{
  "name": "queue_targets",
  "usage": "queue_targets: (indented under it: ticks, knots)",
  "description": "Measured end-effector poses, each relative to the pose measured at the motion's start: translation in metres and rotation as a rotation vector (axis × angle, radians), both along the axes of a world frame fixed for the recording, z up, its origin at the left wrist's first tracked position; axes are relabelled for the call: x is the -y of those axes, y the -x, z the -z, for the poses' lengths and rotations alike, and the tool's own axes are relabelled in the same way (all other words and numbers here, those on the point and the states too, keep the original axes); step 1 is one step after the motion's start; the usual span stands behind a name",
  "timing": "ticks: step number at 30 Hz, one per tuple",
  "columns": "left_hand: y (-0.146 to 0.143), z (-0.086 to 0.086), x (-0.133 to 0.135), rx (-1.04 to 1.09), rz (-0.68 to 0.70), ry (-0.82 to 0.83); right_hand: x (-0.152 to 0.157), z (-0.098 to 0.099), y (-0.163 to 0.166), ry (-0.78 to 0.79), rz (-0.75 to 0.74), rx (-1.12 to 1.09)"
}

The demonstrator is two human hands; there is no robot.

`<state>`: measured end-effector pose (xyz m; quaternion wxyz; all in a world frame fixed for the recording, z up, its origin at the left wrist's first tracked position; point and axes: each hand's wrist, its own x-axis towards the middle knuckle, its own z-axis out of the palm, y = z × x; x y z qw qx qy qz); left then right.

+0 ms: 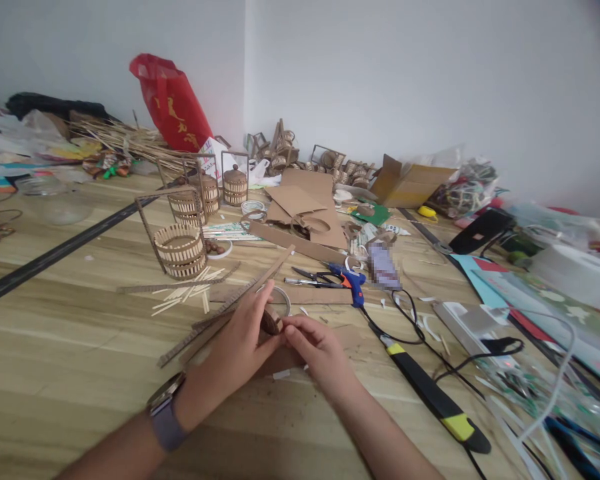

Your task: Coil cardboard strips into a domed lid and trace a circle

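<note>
Both hands meet over the middle of the table's near part. My left hand [247, 333], with a watch on its wrist, is closed round a small dark-brown round piece [270, 323], mostly covered by the fingers. The thumb and fingertips of my right hand [313, 343] pinch at the piece's right edge; whatever lies between them is too small to make out. Just behind the hands is a roll of tape [283, 297]. Long brown corrugated cardboard strips [180, 347] lie left of them, beside a scatter of pale thin sticks [190, 293].
A basket with a tall handle [180, 250] stands left, more lidded ones behind it. To the right lie a blue glue gun [356, 283] with its cord, scissors [320, 275], a black-and-yellow utility knife [430, 387] and a white power strip [473, 333]. Cardboard sheets [305, 193] lie behind.
</note>
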<state>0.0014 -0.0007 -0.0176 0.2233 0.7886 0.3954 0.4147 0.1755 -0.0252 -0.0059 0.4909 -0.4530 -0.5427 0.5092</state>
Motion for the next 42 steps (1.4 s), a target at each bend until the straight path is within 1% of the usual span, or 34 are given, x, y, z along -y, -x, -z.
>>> queue_targets:
  ticks: [4, 8, 11, 15, 19, 22, 25, 28, 34, 38, 42]
  knots:
    - [-0.002, -0.002, 0.004, 0.051, -0.069, 0.036, 0.0, -0.003, -0.001, -0.028, 0.008, 0.041]
    - [0.0, -0.008, 0.002, 0.024, -0.073, -0.043, 0.0, -0.003, -0.002, -0.061, 0.025, 0.107]
    - [0.003, -0.01, -0.004, 0.003, -0.138, -0.037, -0.001, -0.002, -0.003, -0.074, 0.062, 0.175]
    - [0.005, -0.011, -0.012, -0.072, -0.22, 0.085, 0.0, -0.002, -0.003, -0.064, 0.078, 0.235]
    - [0.006, -0.02, -0.013, -0.196, -0.303, 0.309, 0.001, -0.002, -0.002, -0.07, 0.086, 0.26]
    - [0.005, -0.029, -0.012, -0.268, -0.33, 0.42, 0.001, -0.002, -0.001, -0.087, 0.086, 0.285]
    - [0.004, -0.034, -0.011, -0.332, -0.335, 0.48, 0.001, -0.001, -0.002, -0.104, 0.087, 0.31]
    - [0.002, -0.032, -0.011, -0.354, -0.332, 0.469, 0.001, -0.001, -0.001, -0.118, 0.081, 0.327]
    - [0.002, -0.026, -0.01, -0.347, -0.336, 0.342, 0.002, -0.003, 0.0, -0.129, 0.065, 0.354]
    - [0.003, -0.026, -0.011, -0.362, -0.323, 0.358, 0.003, -0.002, 0.001, -0.134, 0.06, 0.364]
    - [0.003, -0.024, -0.01, -0.357, -0.294, 0.336, 0.002, -0.001, 0.002, -0.156, 0.048, 0.364]
